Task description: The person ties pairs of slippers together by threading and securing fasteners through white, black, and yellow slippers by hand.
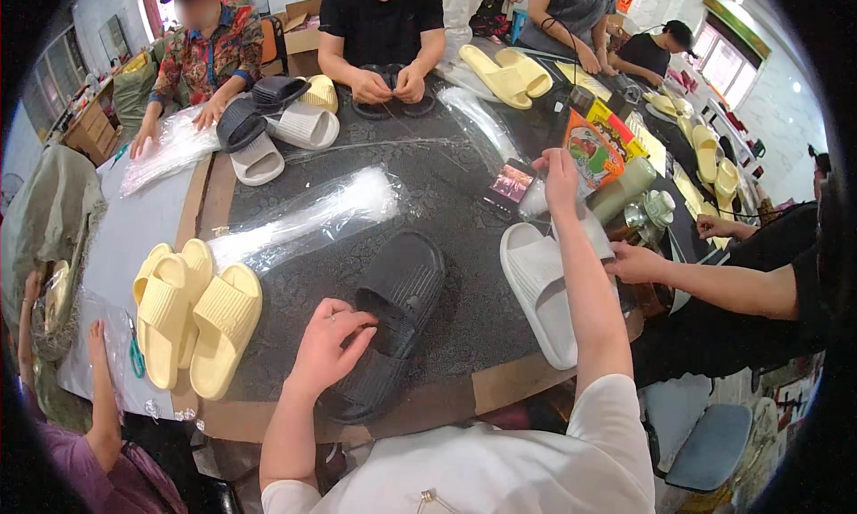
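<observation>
My left hand (332,343) is over a pair of black slippers (403,282) lying on the dark table in front of me. Its thumb and forefinger come together at the slippers' middle; whatever they pinch is too small to tell. Farther out to the right, my right hand (561,177) is raised past a pair of light grey slippers (541,291), its fingers drawn together beside a phone (511,187) with a lit screen. I cannot make out what those fingers hold. My right forearm hides part of the grey pair.
Yellow slippers (225,331) stand at the left near teal scissors (136,358). A clear bag of thin white strips (312,215) lies beyond the black pair. At the right, a co-worker's hand (638,262) touches the grey slippers, near a green bottle (625,190) and orange packet (591,153).
</observation>
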Demonstrator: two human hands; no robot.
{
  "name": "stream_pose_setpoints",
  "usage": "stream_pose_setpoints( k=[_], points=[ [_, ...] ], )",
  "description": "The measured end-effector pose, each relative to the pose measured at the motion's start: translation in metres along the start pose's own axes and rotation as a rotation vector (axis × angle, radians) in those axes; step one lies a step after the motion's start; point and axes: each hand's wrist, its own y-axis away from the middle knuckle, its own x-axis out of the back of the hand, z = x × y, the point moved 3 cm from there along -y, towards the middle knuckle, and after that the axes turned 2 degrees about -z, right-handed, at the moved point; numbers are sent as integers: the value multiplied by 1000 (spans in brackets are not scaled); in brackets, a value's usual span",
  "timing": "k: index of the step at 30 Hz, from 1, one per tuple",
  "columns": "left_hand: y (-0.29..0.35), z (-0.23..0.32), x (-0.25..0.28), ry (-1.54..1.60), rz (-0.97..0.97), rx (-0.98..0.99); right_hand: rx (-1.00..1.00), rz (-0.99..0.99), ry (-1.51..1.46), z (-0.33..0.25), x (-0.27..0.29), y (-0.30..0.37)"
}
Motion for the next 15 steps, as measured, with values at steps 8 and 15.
stream_pose_setpoints(
  k=[8,15],
  points=[
    [0,0,-1,-1,5,-19,-62,-244,250,7,-10,21],
    [3,-3,0,12,-13,24,-101,-386,406,0,-21,23]
  ],
)
